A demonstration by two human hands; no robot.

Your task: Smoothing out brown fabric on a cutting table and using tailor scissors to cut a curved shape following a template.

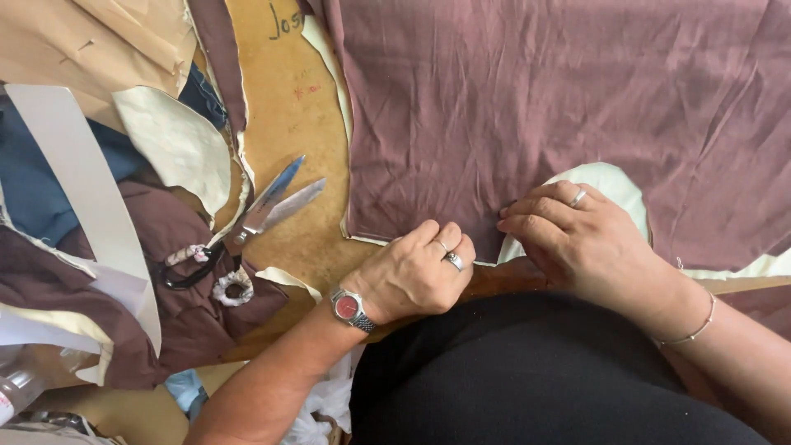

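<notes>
A: What fills my view first is the mauve cloth (560,99), spread flat over the brown table (297,124), with a cream paper pattern (614,183) showing through a curved cut-out near the table's front edge.

B: And the hands?

A: Both sit at the cloth's near edge. My left hand (416,276), the one with the red-faced watch (347,306), is curled shut, fingertips pinched on the hem. My right hand (568,235) lies just beside it, fingers pressed together on the cloth where it meets the pattern. I can't tell whether a pin is between them.

B: So which step?

A: I judge it as lining up or fastening cloth to pattern along that edge, before any cutting. The scissors (247,227) lie untouched, blades apart, well to the left among the scraps (177,144).

B: Next move?

A: Probably smoothing the edge flat and keeping both layers from sliding; a light, steady press, I'd say.
</notes>
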